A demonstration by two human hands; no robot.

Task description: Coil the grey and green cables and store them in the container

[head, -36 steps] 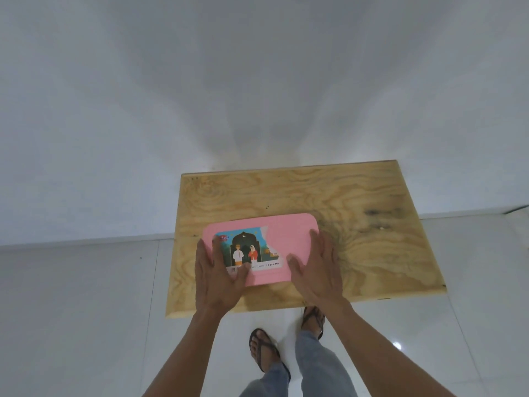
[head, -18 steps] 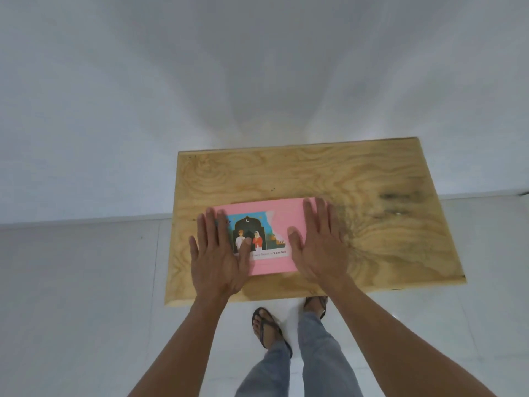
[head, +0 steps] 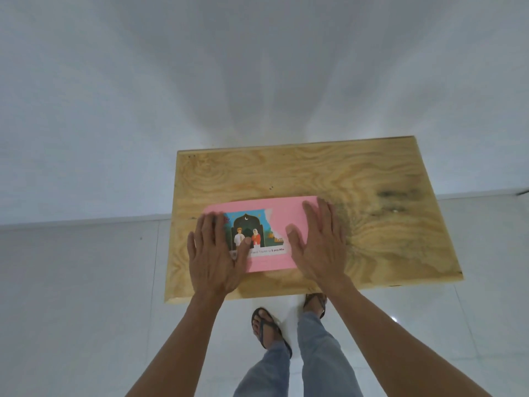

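With the left hand (head: 213,253) and right hand (head: 320,245) flat, fingers spread, gripping nothing, the person should press the lid (head: 282,213) evenly along both ends.

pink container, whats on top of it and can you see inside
Both hands lie flat on the lid of the pink container: left hand, right hand. The lid is on, so the inside is hidden; no cables are visible.

One head view, looking steeply down.
It looks from above at the surface (head: 357,179) against the wall (head: 257,67), arms reaching forward, floor (head: 71,310) below.
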